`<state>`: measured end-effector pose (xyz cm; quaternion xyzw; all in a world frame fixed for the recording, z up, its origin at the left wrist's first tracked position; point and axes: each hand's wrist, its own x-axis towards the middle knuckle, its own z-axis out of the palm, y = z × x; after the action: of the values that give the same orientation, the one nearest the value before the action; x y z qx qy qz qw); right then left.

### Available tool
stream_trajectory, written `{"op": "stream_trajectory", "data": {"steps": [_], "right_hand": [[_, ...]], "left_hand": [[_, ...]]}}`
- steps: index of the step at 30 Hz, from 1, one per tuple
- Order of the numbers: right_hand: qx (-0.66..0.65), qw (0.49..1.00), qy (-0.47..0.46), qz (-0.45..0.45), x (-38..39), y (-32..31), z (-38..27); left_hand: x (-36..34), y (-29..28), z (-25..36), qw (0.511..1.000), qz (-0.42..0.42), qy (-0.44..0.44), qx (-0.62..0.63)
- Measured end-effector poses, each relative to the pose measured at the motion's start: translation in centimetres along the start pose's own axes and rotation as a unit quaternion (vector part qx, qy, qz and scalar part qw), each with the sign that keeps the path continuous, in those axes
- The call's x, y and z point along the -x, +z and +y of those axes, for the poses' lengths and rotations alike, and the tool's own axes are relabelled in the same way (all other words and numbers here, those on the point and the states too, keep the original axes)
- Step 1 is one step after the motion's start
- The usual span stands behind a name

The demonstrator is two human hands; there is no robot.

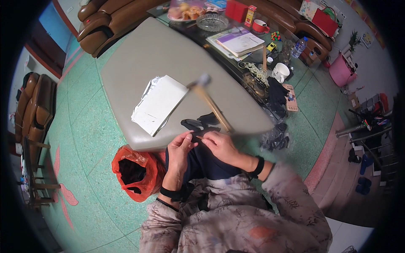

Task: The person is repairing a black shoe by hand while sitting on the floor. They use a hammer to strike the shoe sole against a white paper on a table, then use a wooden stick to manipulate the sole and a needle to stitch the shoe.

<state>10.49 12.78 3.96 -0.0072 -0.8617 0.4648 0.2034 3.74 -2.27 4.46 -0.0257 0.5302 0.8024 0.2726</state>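
My left hand [180, 148] pinches a small black piece [195, 135] at the near edge of a grey padded bench [139, 63]. My right hand [221, 145] sits close beside it and grips the lower end of a wooden-handled hammer [213, 105]. The hammer is blurred and slants up and left, its metal head above the bench. More small black pieces [201, 121] lie on the bench just beyond my fingers. Both wrists wear black bands, and dark cloth covers my lap below the hands.
White paper sheets [158, 103] lie on the bench. A red plastic bag [139, 166] of black pieces stands on the green floor at my left. A cluttered glass table [253, 59], brown sofas [109, 21] and a pink bucket [339, 71] stand beyond.
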Motion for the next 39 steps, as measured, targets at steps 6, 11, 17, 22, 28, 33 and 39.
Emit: {"op": "stream_trajectory", "data": {"steps": [6,11,17,22,28,33,39], "right_hand": [[0.067,0.996,-0.06,0.025,0.4,0.6,0.1],[-0.028,0.998,0.01,0.055,-0.3,1.2,-0.6],[-0.185,0.962,0.2,0.004,0.0,2.7,0.4],[-0.085,0.989,0.122,0.002,-0.1,2.1,0.0],[-0.021,0.998,0.036,0.042,0.1,2.2,0.3],[-0.062,0.992,0.096,0.05,0.0,3.4,0.6],[-0.023,0.996,0.079,-0.024,0.9,-0.4,-0.4]], "left_hand": [[0.1,-0.7,-0.6,0.999,-0.01,0.025,-0.028],[-0.3,-0.3,-0.8,0.995,-0.009,0.082,-0.059],[-0.6,-0.5,-1.9,0.979,0.035,0.119,-0.161],[-1.0,-0.8,-1.5,0.99,0.034,0.095,-0.1],[-1.1,-0.5,-2.0,0.985,0.028,0.114,-0.124],[-2.0,-0.6,-2.6,0.959,0.049,0.147,-0.236],[-2.8,-3.3,-0.8,0.958,-0.003,0.099,-0.269]]}}
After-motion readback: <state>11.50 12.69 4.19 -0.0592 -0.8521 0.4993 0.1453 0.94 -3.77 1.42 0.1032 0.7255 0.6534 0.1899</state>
